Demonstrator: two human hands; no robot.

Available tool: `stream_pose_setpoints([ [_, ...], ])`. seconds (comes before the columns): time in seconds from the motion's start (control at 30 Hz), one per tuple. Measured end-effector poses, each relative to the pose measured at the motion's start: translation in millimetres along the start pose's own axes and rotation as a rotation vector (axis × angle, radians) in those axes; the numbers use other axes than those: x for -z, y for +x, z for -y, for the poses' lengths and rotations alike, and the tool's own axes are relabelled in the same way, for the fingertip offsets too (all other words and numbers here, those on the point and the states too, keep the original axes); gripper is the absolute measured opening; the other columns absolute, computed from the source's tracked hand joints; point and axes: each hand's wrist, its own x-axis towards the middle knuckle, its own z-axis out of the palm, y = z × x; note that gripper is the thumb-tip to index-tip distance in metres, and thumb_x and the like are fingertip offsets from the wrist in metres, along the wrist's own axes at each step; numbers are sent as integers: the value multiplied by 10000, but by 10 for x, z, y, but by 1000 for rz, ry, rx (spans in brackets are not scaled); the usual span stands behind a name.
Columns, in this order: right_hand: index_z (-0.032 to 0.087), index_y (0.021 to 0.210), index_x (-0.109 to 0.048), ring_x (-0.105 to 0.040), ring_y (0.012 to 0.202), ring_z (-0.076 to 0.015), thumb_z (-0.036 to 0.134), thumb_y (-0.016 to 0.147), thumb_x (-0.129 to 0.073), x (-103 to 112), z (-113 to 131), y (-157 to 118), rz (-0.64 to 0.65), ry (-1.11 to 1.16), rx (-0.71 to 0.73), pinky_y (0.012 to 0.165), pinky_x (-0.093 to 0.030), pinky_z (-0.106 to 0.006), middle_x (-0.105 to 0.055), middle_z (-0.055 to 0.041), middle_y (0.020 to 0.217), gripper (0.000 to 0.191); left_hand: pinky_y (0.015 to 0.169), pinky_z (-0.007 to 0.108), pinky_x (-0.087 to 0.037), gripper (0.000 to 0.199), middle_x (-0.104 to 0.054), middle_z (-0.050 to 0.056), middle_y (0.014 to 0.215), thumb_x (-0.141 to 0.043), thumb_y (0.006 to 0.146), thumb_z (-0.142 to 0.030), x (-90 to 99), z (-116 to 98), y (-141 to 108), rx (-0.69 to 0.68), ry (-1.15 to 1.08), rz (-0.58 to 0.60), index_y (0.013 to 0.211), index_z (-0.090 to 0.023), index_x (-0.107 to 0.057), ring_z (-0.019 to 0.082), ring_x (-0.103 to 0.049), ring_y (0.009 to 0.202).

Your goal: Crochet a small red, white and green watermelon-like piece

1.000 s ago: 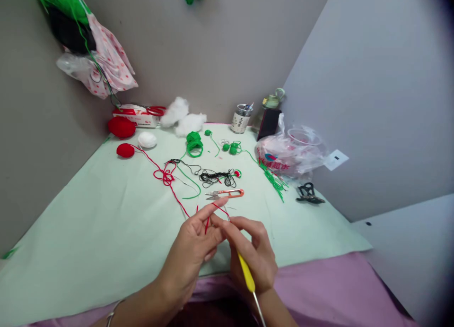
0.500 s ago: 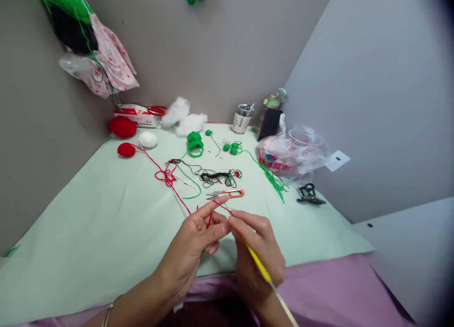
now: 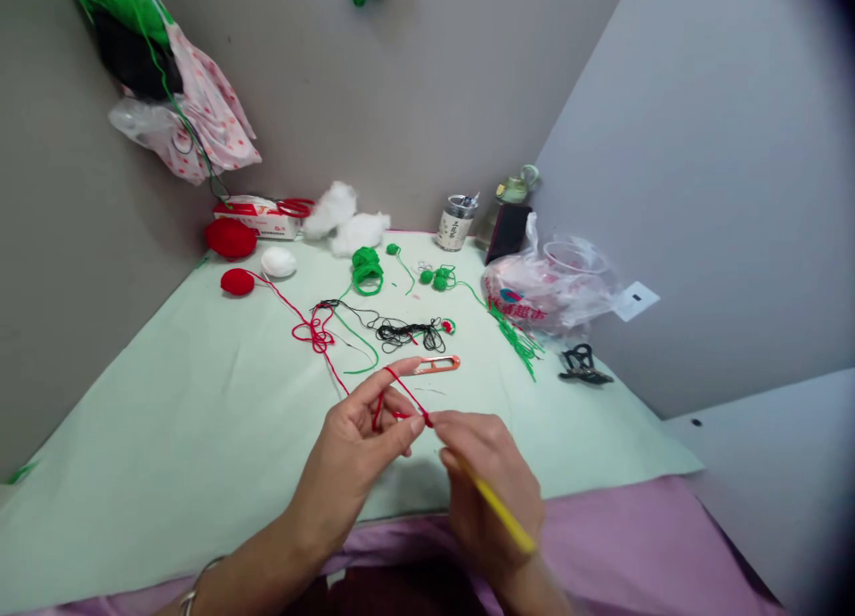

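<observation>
Red yarn runs over the raised index finger of my left hand, whose thumb and other fingertips pinch it near a small red knot of stitches. My right hand is closed around a crochet hook with a yellow handle, and its fingertips meet the yarn beside the left thumb. The hook's tip is hidden at the stitches. Just beyond my left index finger lie orange thread snips, their blades covered by that finger. The yarn trails back across the cloth to a red ball.
Black thread, green yarn and small green balls lie mid-table. White stuffing, a box and a pen cup stand behind. On the right are a plastic bag and a black clip.
My left hand has shifted slightly left, its index finger now covering the snips' blades. The hook has swung in my right hand, and the yarn loop between the hands is wider.
</observation>
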Motion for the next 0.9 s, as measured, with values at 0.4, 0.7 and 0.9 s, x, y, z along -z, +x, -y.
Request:
stream_pose_setpoints([
  [0.4, 261, 1011, -794, -726, 856, -172, 231, 1046, -613, -74, -6, 130, -180, 471, -374, 762, -601, -304, -770, -30, 917, 187, 486, 169, -346, 311, -590, -58, 741, -908, 810, -262, -48, 10, 15, 170, -234, 71, 1114, -244, -846, 9, -252, 472],
  [0.7, 268, 1231, -759, -751, 963, -196, 61, 993, -614, -82, -8, 42, -72, 51, -77, 794, -636, -315, -777, -78, 1058, 347, 536, 190, -403, 456, -657, 3, 825, -951, 754, -342, -50, 32, 42, 132, -108, 18, 1175, -207, -839, 72, -467, 604],
  [0.9, 267, 1145, -782, -729, 851, -187, 75, 996, -599, -26, -26, 23, -174, 131, -180, 725, -608, -315, -769, -55, 971, 305, 458, 147, -293, 333, -422, -105, 589, -949, 757, -251, -47, 3, 64, 249, -315, 34, 1064, -153, -864, 2, -146, 469],
])
